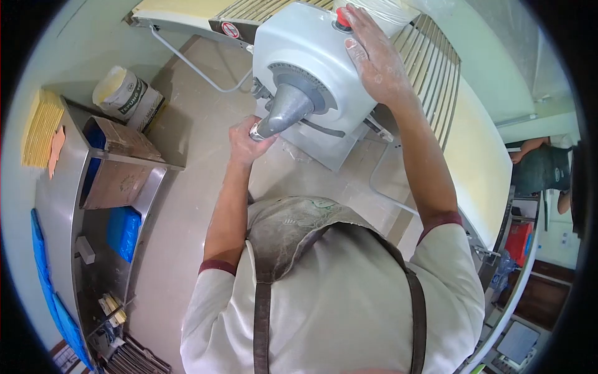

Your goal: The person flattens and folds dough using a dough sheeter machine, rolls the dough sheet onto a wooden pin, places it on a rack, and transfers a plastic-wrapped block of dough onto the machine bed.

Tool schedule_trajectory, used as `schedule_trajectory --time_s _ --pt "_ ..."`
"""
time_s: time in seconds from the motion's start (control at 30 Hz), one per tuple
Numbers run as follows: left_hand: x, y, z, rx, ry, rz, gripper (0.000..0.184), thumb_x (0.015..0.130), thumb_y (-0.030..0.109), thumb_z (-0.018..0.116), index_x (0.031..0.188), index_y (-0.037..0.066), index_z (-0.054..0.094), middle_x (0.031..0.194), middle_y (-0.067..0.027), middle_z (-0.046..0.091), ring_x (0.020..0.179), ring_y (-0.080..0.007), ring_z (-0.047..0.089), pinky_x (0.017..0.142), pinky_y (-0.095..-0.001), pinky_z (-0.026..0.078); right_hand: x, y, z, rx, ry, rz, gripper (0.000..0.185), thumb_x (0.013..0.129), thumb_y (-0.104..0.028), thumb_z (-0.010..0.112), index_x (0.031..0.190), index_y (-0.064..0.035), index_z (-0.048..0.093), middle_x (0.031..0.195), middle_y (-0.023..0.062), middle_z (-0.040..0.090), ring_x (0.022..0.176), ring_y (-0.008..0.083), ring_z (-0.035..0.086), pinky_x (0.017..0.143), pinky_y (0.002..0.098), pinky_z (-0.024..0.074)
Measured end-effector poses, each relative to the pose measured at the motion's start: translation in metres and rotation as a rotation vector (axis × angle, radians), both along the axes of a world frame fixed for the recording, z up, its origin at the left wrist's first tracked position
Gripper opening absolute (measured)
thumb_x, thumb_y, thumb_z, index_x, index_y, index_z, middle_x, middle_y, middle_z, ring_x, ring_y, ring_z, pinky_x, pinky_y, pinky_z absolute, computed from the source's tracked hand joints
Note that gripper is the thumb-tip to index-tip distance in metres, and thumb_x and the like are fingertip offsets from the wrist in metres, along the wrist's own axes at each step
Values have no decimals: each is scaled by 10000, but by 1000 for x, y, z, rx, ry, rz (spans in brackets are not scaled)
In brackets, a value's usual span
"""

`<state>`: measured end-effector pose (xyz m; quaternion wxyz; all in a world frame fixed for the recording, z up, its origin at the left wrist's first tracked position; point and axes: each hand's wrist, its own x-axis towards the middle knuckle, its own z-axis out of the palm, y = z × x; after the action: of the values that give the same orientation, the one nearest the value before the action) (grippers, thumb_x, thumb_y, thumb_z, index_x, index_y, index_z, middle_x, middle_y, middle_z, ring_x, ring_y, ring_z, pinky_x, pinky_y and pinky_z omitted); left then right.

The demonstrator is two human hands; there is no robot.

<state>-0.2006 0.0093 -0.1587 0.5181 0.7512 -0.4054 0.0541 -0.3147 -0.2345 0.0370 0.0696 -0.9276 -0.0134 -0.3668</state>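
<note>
A white dough sheeter (296, 34) stands in front of me, with a round graduated dial on its housing. A grey metal lever (285, 111) sticks out from the dial towards me. My left hand (245, 142) is closed around the lever's end. On the housing's upper right edge rests my right hand (381, 65), fingers stretched out and dusted with what looks like flour. Its fingertips are beside a red knob (342, 20) and may touch it. A white plastic-wrapped bundle (392, 14) is partly hidden behind this hand.
Slatted guards and pale conveyor belts (479, 168) extend on both sides of the machine. At left, a steel shelf unit (67, 181) holds a cardboard box (121, 177) and blue plastic. An opened flour sack (128, 93) stands behind it. Another person (541, 165) is at far right.
</note>
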Motion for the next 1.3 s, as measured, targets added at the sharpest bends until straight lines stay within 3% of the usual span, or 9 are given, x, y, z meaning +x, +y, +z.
schedule_trajectory --time_s 0.1,0.43,0.57,0.63,0.87,0.93,1.03,1.1,1.3 --pt "-3 -2 5 -10 5 -8 358 600 306 822 738 51 612 662 -118 629 584 -273 639 552 -350 497 -7 -2 -6 227 -85 83 447 907 -186 557 1327 -60 471 1381 140 465 1279 325 425 1075 401 330" --pt "0 -1 8 8 -50 -47 318 652 302 792 756 45 637 599 -109 611 556 -233 636 541 -327 483 -10 9 0 181 -126 17 412 913 -204 556 1290 -50 496 1319 150 519 1216 337 479 1035 402 367" --pt "-5 -2 12 -8 -40 13 302 654 287 791 748 46 635 604 -109 616 552 -217 634 542 -320 487 -11 13 11 163 -100 108 388 909 -119 510 1266 28 475 1289 216 513 1216 352 481 1039 407 358" --pt "-5 -3 1 26 18 78 357 604 318 810 726 56 601 655 -119 627 594 -286 638 573 -356 498 -9 10 9 148 -99 97 397 904 -104 518 1274 29 469 1290 217 513 1216 353 482 1044 407 353" --pt "0 -1 3 6 -15 44 361 601 318 809 727 51 603 661 -125 626 606 -297 640 574 -376 496 -10 12 11 190 -49 106 403 900 -88 497 1283 29 453 1305 223 497 1238 363 458 1070 405 327" --pt "3 0 7 27 -72 -35 315 652 295 791 768 51 630 642 -107 630 596 -221 643 576 -329 488 -7 10 9 191 -35 92 407 899 -80 489 1289 29 445 1316 224 488 1247 365 449 1074 404 322" --pt "1 1 9 60 -7 -39 328 654 301 791 792 51 631 667 -109 635 618 -232 647 589 -336 487 -4 6 1 174 -179 147 352 881 -103 540 1209 26 529 1224 220 560 1178 358 514 1033 398 373" --pt "-1 2 10 61 16 -40 329 654 298 789 798 50 629 666 -112 634 617 -235 646 589 -336 487 -12 3 -6 297 -157 72 389 916 -169 535 1286 -54 505 1281 168 540 1193 326 506 1030 385 363" --pt "-2 3 2 50 99 -13 344 637 295 790 812 48 626 698 -118 639 644 -253 649 610 -339 493 -34 -36 -71 877 -242 -220 448 976 -328 380 1254 -7 525 1246 157 553 1168 239 502 1028 328 334"
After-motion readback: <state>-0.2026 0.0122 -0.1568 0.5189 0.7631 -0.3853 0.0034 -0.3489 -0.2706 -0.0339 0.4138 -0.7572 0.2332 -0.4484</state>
